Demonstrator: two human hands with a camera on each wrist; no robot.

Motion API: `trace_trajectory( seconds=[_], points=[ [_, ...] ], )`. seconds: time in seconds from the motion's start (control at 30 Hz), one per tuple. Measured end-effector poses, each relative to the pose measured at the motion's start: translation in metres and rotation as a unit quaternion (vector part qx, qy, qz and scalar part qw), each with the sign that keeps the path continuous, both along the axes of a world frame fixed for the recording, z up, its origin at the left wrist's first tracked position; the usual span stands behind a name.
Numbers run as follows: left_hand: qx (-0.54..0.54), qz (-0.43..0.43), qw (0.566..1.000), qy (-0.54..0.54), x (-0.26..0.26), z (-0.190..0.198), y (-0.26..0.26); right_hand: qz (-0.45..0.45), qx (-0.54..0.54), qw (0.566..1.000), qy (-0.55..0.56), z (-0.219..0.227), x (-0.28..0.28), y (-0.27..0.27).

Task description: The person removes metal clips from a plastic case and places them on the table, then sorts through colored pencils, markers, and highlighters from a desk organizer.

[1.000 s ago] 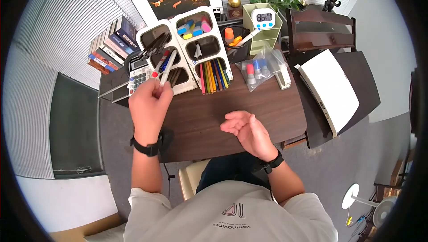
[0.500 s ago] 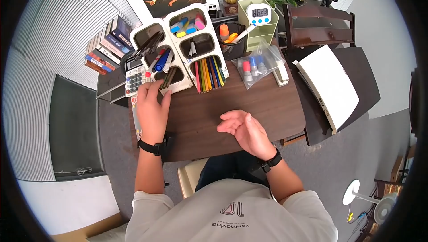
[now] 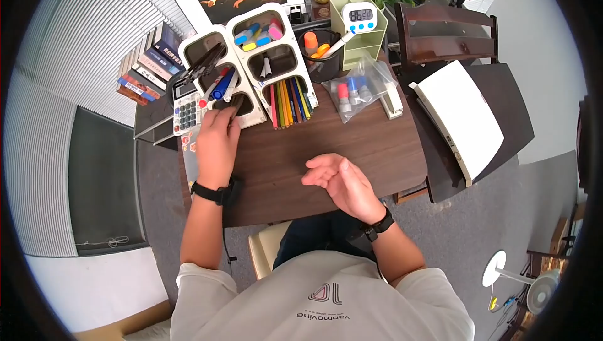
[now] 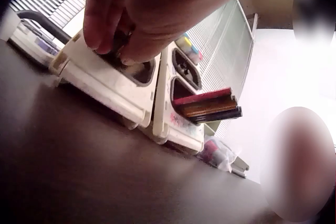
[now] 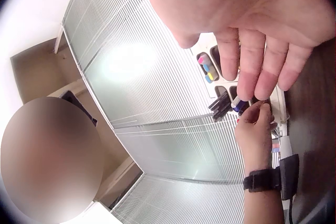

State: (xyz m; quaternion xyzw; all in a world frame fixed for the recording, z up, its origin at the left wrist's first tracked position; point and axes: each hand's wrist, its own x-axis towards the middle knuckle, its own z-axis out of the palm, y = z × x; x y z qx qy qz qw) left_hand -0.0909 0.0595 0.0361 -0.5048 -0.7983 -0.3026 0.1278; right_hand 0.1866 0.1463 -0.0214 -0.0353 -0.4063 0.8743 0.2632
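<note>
A brown worktop (image 3: 326, 146) carries a white desk organizer (image 3: 259, 83). The right hand (image 3: 344, 185) hovers open above its near part, fingers extended. The left hand (image 3: 217, 146) pinches dark sticks (image 3: 238, 103) at the organizer's near-left compartment, beside the coloured pencils (image 3: 287, 103).

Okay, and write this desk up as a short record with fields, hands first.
left hand: fingertips pinch dark sticks at the near left compartment of the white organizer
right hand: open above the table, holding nothing
coloured pencils: organizer's near right compartment
highlighters: organizer's far right compartment
timer: on the green rack
clear bag: right of the black cup, colour-topped bottles inside
</note>
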Motion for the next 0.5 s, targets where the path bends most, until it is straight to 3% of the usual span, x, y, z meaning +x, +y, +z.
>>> trace_trajectory(
  seconds=[0.1, 0.17, 0.2, 0.23, 0.27, 0.3, 0.33, 0.4, 0.43, 0.5],
  points=[
    [0.045, 0.028, 0.998, -0.016, 0.019, 0.017, -0.025, -0.017, -0.023, 0.999, -0.022, 0.005, 0.001, -0.003],
    [0.162, 0.064, 0.957, -0.230, 0.041, 0.012, -0.049, 0.013, 0.103, 0.991, -0.079, 0.006, 0.004, 0.000],
    [0.229, 0.033, 0.897, -0.377, 0.047, 0.004, -0.064, 0.033, 0.108, 0.988, -0.103, 0.013, 0.005, -0.001],
    [0.219, 0.028, 0.896, -0.385, 0.058, -0.002, -0.073, 0.024, 0.100, 0.989, -0.110, 0.019, 0.004, 0.000],
    [0.270, 0.008, 0.798, -0.538, 0.074, -0.007, -0.080, 0.029, 0.180, 0.975, -0.128, 0.024, 0.003, 0.001],
    [0.314, -0.005, 0.669, -0.674, 0.088, -0.013, -0.083, 0.039, 0.259, 0.953, -0.149, 0.027, 0.002, -0.002],
    [0.308, 0.001, 0.660, -0.685, 0.100, -0.020, -0.083, 0.020, 0.216, 0.963, -0.160, 0.028, -0.001, -0.009],
    [0.223, -0.037, 0.584, -0.780, 0.121, -0.033, -0.082, -0.001, 0.235, 0.961, -0.146, 0.024, -0.004, -0.012],
    [0.220, -0.039, 0.574, -0.788, 0.126, -0.035, -0.079, -0.023, 0.262, 0.958, -0.115, 0.021, -0.004, -0.011],
    [0.105, -0.097, 0.601, -0.787, 0.123, -0.036, -0.073, -0.019, 0.223, 0.971, -0.088, 0.018, -0.002, -0.013]
  ],
)
